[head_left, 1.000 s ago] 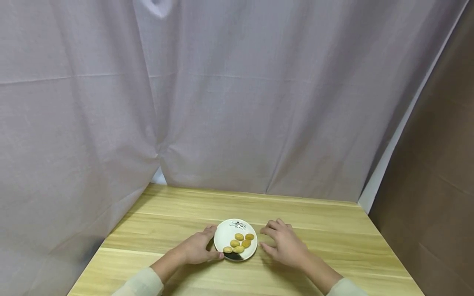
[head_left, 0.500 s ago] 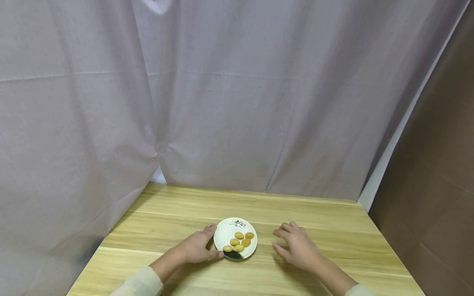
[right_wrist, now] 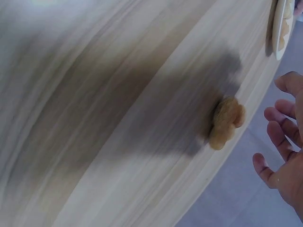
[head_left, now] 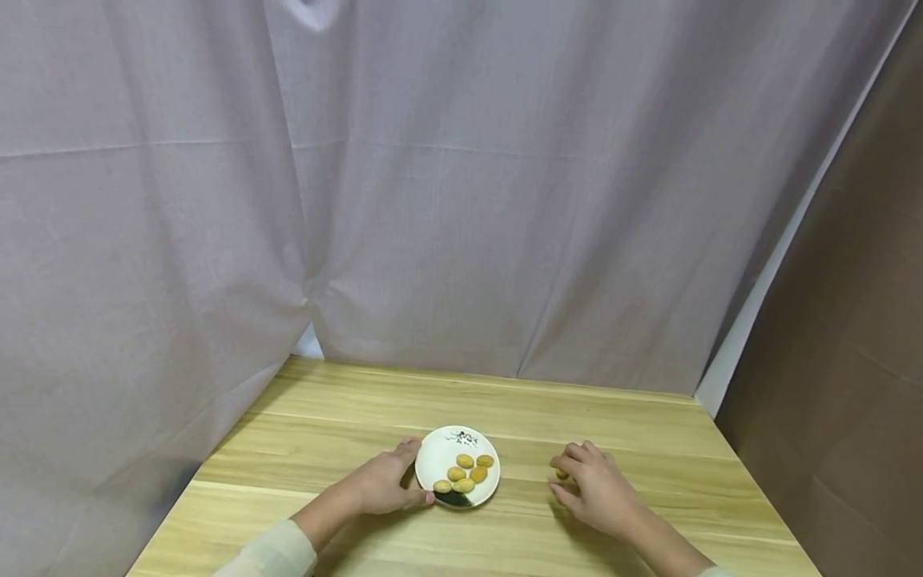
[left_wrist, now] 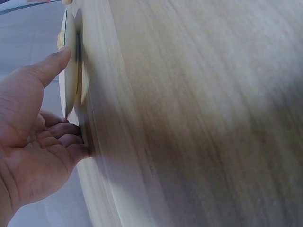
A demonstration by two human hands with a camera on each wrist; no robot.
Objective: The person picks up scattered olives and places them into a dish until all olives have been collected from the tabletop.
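Observation:
A small white plate [head_left: 436, 458] with a floral print and a dark patch at its near edge stands on the table. Several oval, yellow-brown pieces [head_left: 465, 462], like nuts or dried fruit, lie on it. My left hand [head_left: 385, 481] holds the plate's left side, thumb [left_wrist: 59, 60] on the rim and the other fingers curled against its edge and the table. To the right, my right hand [head_left: 594, 485] hovers with fingers parted over a small clump of similar pieces [right_wrist: 225, 123], partly hidden by the fingers in the head view.
The wooden table [head_left: 346, 401] ends at a grey curtain [head_left: 447, 240] behind and on the left. A brown curtain [head_left: 829, 361] hangs on the right side.
My right hand has moved right, away from the plate, and a yellow-brown piece now shows at its fingers. The left hand and the plate have stayed in place.

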